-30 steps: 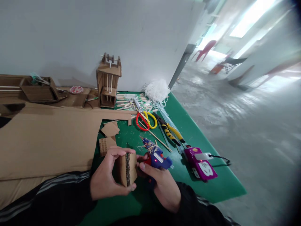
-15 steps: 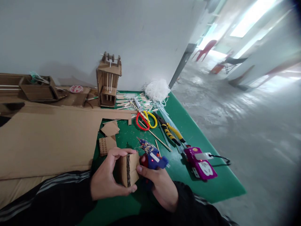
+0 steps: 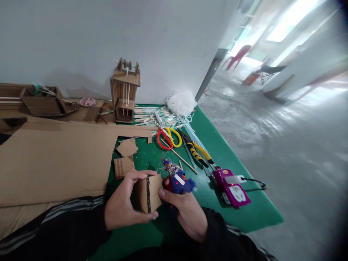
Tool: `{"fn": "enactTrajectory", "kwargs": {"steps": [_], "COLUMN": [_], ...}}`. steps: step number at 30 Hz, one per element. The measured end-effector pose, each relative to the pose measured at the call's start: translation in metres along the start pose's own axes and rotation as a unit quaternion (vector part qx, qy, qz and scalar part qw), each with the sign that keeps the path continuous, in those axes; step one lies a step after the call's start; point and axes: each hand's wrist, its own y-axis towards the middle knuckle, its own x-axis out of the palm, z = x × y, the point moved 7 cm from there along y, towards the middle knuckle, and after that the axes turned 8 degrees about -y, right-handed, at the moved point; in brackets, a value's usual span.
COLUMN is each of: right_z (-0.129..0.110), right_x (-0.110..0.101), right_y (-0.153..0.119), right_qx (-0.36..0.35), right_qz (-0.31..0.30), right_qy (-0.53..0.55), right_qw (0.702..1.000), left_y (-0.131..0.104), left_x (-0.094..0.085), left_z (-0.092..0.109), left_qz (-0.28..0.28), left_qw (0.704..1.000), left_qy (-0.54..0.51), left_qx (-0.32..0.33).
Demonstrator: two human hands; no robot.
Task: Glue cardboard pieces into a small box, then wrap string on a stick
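Note:
A small folded cardboard piece (image 3: 154,194) is held by my left hand (image 3: 126,201), thumb below and fingers along its top edge. Dark matter or the corrugated core shows along its near edge. My right hand (image 3: 187,210) is wrapped round a blue glue gun (image 3: 178,181) with a lit red light, its string-crusted nozzle pointing up and away to the left. The right thumb presses against the cardboard piece's right face. Cut cardboard scraps (image 3: 124,166) lie just beyond my left hand.
Red-and-yellow scissors (image 3: 165,137), pliers (image 3: 194,148) and thin sticks (image 3: 144,115) lie on the green table (image 3: 258,214). A purple power strip (image 3: 231,188) sits right. A cardboard tower (image 3: 125,94), white string heap (image 3: 181,105) and large cardboard sheet (image 3: 57,159) stand or lie around.
The right hand and glue gun have shifted slightly right. The cardboard piece's right face is turned a little more into view. The left hand keeps its hold.

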Motion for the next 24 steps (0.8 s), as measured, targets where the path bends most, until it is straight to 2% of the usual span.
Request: {"fn": "enactTrajectory", "kwargs": {"steps": [6, 14, 19, 24], "right_z": [-0.005, -0.007, -0.005, -0.009], "right_x": [-0.003, -0.005, -0.006, -0.010], "right_y": [0.000, 0.004, 0.006, 0.004], "right_qx": [-0.014, -0.031, -0.025, -0.039], "right_qz": [0.017, 0.002, -0.007, 0.015], "right_qy": [-0.029, -0.020, -0.011, -0.033], "right_qw": [0.999, 0.999, 1.000, 0.999], "left_y": [0.000, 0.001, -0.001, -0.002], "left_x": [-0.001, -0.002, -0.006, -0.010], "left_z": [-0.003, -0.008, -0.010, -0.012], "left_qz": [0.002, 0.003, 0.017, 0.032], "left_qw": [1.000, 0.999, 0.995, 0.986], "left_qy": [0.003, 0.016, 0.086, 0.154], "left_qx": [-0.011, -0.037, -0.051, -0.061]}}
